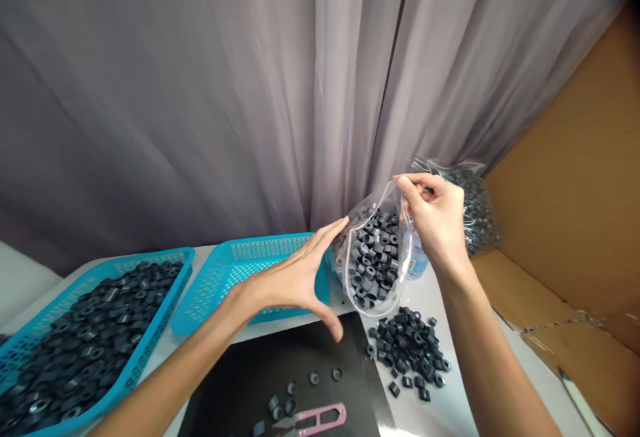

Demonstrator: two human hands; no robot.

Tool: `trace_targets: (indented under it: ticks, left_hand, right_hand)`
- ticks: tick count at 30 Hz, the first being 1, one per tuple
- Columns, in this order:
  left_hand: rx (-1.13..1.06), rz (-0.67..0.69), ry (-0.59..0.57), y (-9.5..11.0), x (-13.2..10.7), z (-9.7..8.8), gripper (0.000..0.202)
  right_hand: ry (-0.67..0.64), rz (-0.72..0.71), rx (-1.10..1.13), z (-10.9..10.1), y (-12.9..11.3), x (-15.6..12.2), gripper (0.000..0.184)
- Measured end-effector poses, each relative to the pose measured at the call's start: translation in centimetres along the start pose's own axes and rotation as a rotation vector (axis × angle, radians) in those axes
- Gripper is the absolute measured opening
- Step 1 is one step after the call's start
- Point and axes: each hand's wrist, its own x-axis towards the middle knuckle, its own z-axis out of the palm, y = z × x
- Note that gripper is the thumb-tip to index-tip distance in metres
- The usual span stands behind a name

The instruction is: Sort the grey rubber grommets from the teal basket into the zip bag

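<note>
My right hand (440, 213) pinches the upper rim of a clear zip bag (400, 295) between thumb and fingers. The bag's mouth gapes toward me, and many small grey ring-shaped pieces (375, 253) fill it. On the bag's left side is my left hand (297, 280), open, thumb and fingers spread wide. Its fingertips are at the bag's edge; whether they touch it I cannot tell. Below the bag, a loose pile of dark ring-shaped pieces (410, 343) lies on the white table.
A blue basket (187, 260) full of dark pieces stands left, beside another blue basket (200, 310). Pink-handled thread snips (325, 417) and several rings lie on a black mat (225, 383). Behind my right hand are a filled clear bag (480, 213) and a cardboard box (575, 157). A grey curtain (200, 90) hangs behind.
</note>
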Motion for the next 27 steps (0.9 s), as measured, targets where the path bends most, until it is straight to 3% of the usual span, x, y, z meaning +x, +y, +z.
trace_targets:
  ticks: [2,6,8,12,16,21,23,27]
  left_hand:
    - [0.018,0.039,0.157,-0.2,1.0,1.5,0.141]
    - [-0.044,0.049,0.436,-0.8,3.3,3.3,0.099]
    - [-0.049,0.017,0.555,-1.1,4.2,3.2,0.087]
    - [-0.035,-0.068,0.702,-0.8,5.7,2.0,0.084]
    - [-0.113,-0.118,0.771,-0.1,7.3,1.4,0.082]
    - [-0.123,-0.270,0.742,-0.8,8.4,1.2,0.092]
    - [-0.144,-0.307,0.733,-1.5,8.7,1.1,0.095]
    - [-0.345,-0.328,0.727,-2.6,9.3,0.8,0.096]
  right_hand:
    - [0.025,0.081,0.145,0.2,0.1,0.2,0.028]
    - [0.003,0.099,0.226,0.0,0.0,0.8,0.028]
    - [-0.025,0.092,0.200,-0.6,0.0,1.1,0.034]
    - [-0.108,0.085,0.064,-2.1,0.3,1.6,0.054]
    - [-0.313,0.054,-0.018,-2.8,1.0,1.6,0.061]
    - [-0.366,0.091,0.061,-2.9,2.1,1.7,0.071]
    - [-0.410,0.188,0.126,-2.9,2.4,1.7,0.085]
    - [-0.448,0.327,0.175,-2.1,3.1,1.5,0.132]
